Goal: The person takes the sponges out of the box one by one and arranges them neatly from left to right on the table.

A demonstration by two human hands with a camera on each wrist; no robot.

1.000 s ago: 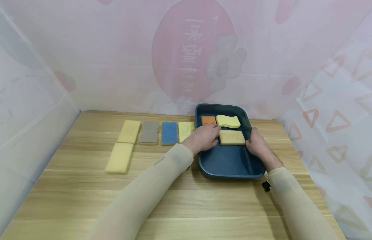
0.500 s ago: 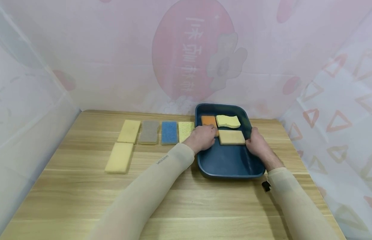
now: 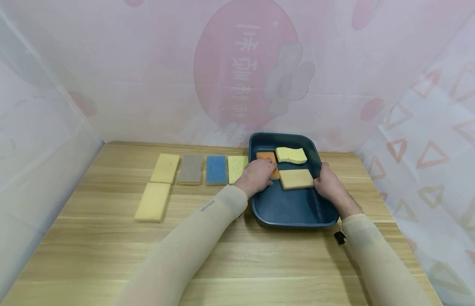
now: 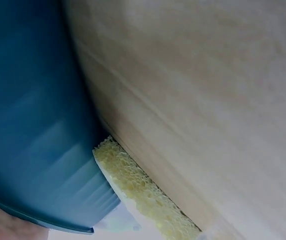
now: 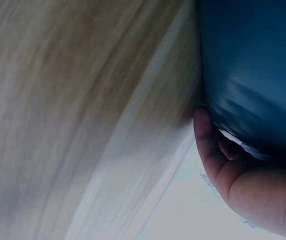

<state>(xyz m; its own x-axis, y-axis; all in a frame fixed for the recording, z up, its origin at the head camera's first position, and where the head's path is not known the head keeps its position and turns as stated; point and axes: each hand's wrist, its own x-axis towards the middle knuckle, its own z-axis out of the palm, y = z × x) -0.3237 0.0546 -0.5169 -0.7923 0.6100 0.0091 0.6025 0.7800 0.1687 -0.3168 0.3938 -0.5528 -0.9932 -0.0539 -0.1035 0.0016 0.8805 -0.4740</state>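
Note:
A dark blue tub [image 3: 291, 208] stands on the table in the head view. Inside it lie an orange sponge [image 3: 263, 155], a wavy yellow sponge [image 3: 291, 155] and a tan sponge [image 3: 296, 179]. My left hand [image 3: 257, 173] reaches over the tub's left rim, its fingers curled on the orange sponge and covering part of it. My right hand [image 3: 327, 182] grips the tub's right rim. The right wrist view has that hand [image 5: 243, 175] at the tub's outer wall [image 5: 258, 65]. Only a bit of the left hand [image 4: 8, 225] shows in the left wrist view, above the rim.
Left of the tub a row holds a speckled yellow sponge [image 3: 235, 167], a blue sponge [image 3: 216, 170], a grey sponge [image 3: 190, 169] and a pale yellow sponge [image 3: 165, 168]. Another pale yellow sponge [image 3: 153, 201] lies nearer me. Printed cloth [image 3: 153, 85] hangs behind the table.
My left hand has shifted slightly left, off the tan sponge's edge. The orange and tan sponges have slid a little toward me. My right hand stays on the rim.

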